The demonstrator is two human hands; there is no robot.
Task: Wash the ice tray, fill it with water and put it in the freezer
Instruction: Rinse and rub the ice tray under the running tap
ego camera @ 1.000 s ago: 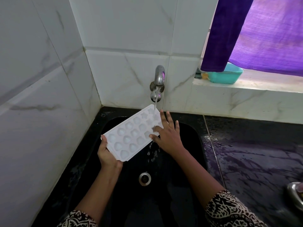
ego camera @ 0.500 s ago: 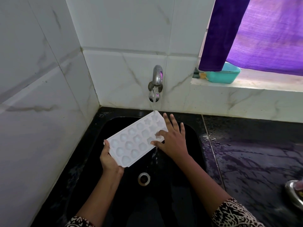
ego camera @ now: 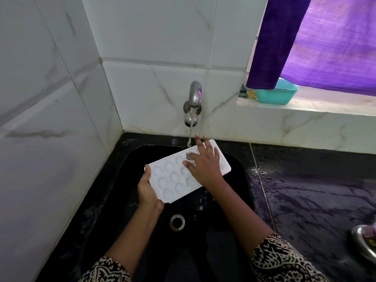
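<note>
A white plastic ice tray (ego camera: 173, 177) with several moulded cavities hangs tilted over the black sink (ego camera: 234, 165). My left hand (ego camera: 147, 190) grips its near left end, thumb on the rim. Spread flat on the tray's far right half, my right hand (ego camera: 203, 167) rubs the cavities with straight fingers. A thin stream of water falls from the steel wall tap (ego camera: 193, 102) onto the tray just left of my right fingers.
The sink drain (ego camera: 177, 221) lies below the tray. A wet black counter (ego camera: 315, 200) stretches to the right, with a steel vessel (ego camera: 366, 241) at its right edge. A teal tub (ego camera: 276, 94) sits on the window sill under a purple curtain (ego camera: 317, 41). White tiled walls close the left and back.
My right hand slid from the tray's right edge further up onto its surface. The tray has shifted slightly right and flatter under the stream.
</note>
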